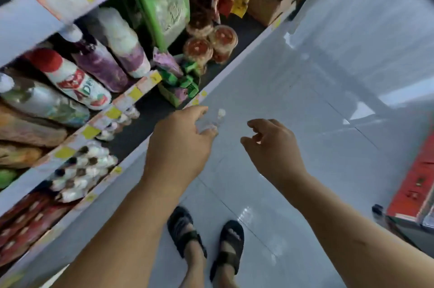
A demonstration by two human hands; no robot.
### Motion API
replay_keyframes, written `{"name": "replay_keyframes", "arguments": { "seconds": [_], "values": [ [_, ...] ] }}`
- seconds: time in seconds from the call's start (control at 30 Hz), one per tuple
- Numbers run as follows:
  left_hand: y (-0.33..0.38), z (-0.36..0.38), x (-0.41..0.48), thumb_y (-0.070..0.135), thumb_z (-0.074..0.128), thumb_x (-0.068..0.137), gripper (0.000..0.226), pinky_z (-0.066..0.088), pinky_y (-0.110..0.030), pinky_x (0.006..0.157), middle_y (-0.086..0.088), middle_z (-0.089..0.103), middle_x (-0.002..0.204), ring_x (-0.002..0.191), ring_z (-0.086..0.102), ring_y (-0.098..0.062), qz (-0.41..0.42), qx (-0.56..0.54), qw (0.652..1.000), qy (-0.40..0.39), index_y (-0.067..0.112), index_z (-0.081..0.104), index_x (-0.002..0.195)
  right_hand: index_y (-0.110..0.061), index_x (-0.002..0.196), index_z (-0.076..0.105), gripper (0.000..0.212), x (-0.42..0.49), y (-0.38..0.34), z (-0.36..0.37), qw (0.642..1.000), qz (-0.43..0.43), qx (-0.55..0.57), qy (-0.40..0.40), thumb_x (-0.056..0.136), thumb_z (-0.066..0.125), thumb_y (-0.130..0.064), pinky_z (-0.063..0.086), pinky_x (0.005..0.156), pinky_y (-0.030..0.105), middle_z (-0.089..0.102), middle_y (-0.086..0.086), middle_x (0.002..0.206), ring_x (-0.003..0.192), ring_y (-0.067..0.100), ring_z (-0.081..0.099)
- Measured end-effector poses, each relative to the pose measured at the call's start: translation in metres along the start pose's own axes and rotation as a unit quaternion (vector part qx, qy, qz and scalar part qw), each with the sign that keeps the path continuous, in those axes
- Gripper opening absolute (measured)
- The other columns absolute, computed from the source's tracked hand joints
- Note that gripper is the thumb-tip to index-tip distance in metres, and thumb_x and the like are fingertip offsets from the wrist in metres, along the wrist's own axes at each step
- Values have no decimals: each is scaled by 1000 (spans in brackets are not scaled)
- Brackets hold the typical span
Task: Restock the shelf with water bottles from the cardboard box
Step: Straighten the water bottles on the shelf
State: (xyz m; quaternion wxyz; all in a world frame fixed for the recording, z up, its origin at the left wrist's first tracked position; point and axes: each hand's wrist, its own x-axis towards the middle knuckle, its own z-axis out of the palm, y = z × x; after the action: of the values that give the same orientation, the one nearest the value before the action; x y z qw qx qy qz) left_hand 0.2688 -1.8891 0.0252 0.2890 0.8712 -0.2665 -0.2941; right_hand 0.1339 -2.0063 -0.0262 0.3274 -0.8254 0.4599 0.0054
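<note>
left grip [178, 144] holds water bottle [208, 124], right grip [274, 146] loose

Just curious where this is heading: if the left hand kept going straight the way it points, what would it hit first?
Likely the front edge of the shelf, near the green packets. The clear bottle that the left hand grips would touch first. Depth is unclear from above.

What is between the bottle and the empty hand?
Just shiny floor tile, seen in the head view. The water bottle in the left hand and the right hand don't touch.
</note>
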Motion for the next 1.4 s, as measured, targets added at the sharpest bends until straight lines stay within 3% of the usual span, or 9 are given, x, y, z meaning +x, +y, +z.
{"name": "replay_keyframes", "arguments": {
  "seconds": [0.27,0.47,0.67,0.8,0.9,1.1,1.3,1.4],
  "values": [
    [-113,118,107,29,70,87,47,46,-24,80,5,68,120,105,65,-13,-19,4,1000,-10,25,59,132,-15,130,59,49,138,81,155,1000,-4,14,7,84,74,-27,52,86,36,62,7,113,91,23,63],
    [-172,200,176,28,71,86,47,52,-33,91,4,66,126,107,65,-15,-18,5,1000,-2,24,60,131,-17,136,53,60,220,137,237,1000,-11,2,19,81,74,-26,50,86,33,56,10,121,97,27,62],
    [-194,229,202,30,69,87,47,54,-35,88,7,64,128,107,64,-13,-27,16,1000,-1,27,58,133,-14,116,67,41,244,166,267,997,-52,27,44,77,78,-24,51,79,34,58,6,107,83,26,64],
    [-190,224,199,29,69,88,48,56,-39,89,5,63,129,108,65,-14,-28,10,1000,1,27,57,135,-19,114,69,37,241,164,265,992,-98,36,67,79,78,-27,52,75,35,59,0,108,83,21,61],
    [-183,215,194,30,70,87,49,55,-42,90,2,65,124,109,64,-17,-32,-4,999,9,27,57,134,-23,119,63,42,242,157,262,993,-103,27,54,80,75,-30,53,80,40,59,2,115,96,26,61],
    [-174,192,172,29,70,87,48,55,-40,90,5,65,122,107,64,-15,-31,-7,999,20,28,57,134,-12,109,68,34,231,145,239,994,-95,-1,47,80,76,-30,48,80,34,63,7,106,98,32,60],
    [-114,131,114,27,72,85,55,50,-27,85,11,60,132,111,62,-7,-15,-50,999,1,31,53,137,-15,97,69,32,144,64,122,983,-156,18,89,78,78,-39,45,71,31,57,-4,89,82,20,57],
    [-63,74,71,28,77,81,68,49,-33,95,13,57,136,118,57,-7,25,-88,996,-4,35,47,141,-18,95,70,33,86,2,46,975,-192,21,106,76,77,-44,40,68,26,55,-10,87,80,14,55]
  ]
}}
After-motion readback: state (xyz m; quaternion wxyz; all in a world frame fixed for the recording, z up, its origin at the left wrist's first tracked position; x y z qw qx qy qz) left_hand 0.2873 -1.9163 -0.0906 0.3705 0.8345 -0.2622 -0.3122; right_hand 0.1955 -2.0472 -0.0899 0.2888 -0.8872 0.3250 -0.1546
